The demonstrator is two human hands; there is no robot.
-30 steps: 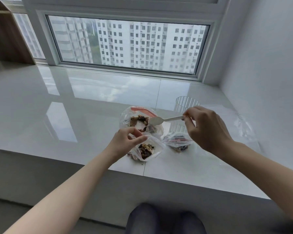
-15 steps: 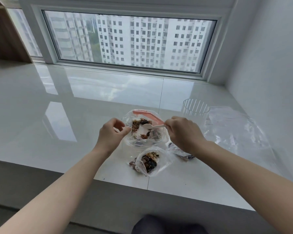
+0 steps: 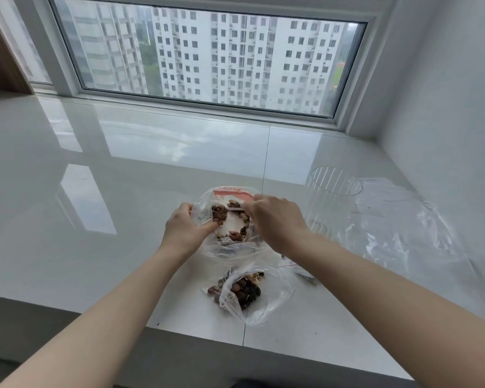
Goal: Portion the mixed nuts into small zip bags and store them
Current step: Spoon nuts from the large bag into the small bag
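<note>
Both hands (image 3: 230,228) now at nut-filled big bag (image 3: 230,247).

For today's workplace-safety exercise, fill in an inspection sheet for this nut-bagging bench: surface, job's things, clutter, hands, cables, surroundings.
Surface: glossy white sill, tile joints visible.
Job's things: large bag of mixed nuts open; spoon inside it; small zip bag part-filled, lying open nearer the edge; another small bag mostly hidden under the right forearm.
Clutter: clear ribbed cup; loose clear plastic sheet on the right.
Hands: left hand grips the large bag's rim; right hand holds the spoon.
Cables: nothing seen.
Surroundings: window facing tower blocks; white wall right.
</note>
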